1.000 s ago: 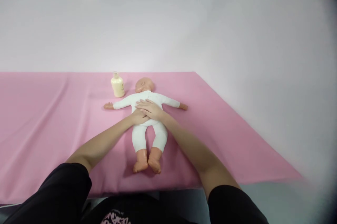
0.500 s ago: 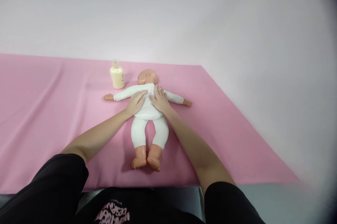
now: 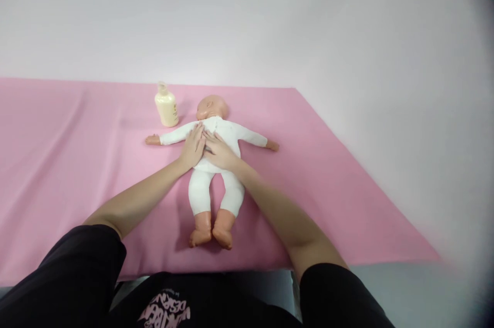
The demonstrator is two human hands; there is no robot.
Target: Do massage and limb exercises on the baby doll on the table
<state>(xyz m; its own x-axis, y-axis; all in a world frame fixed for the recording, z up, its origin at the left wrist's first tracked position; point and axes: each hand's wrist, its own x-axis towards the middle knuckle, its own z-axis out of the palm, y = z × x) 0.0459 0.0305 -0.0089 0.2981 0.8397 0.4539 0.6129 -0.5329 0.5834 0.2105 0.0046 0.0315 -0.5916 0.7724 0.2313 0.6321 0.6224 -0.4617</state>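
A baby doll [image 3: 227, 135] in a white suit lies face down, arms spread sideways, head turned to the left and bare feet towards me. My left hand [image 3: 193, 147] rests flat on the left side of its back, fingers pointing up towards the shoulder. Beside it, my right hand [image 3: 219, 151] lies open across the middle of the back, its fingertips reaching the left hand's edge. Both palms are hidden against the white cloth.
A bottle [image 3: 167, 108] of pale yellow liquid stands to the left of the doll's head. Pink cloth [image 3: 316, 189] with some creases covers the table. A white wall [image 3: 247, 19] rises behind, and the table's right edge slants towards me.
My right hand has slid left across the doll's back to meet my left hand. The left hand has turned, its fingers now pointing more upward. The view has shifted slightly.
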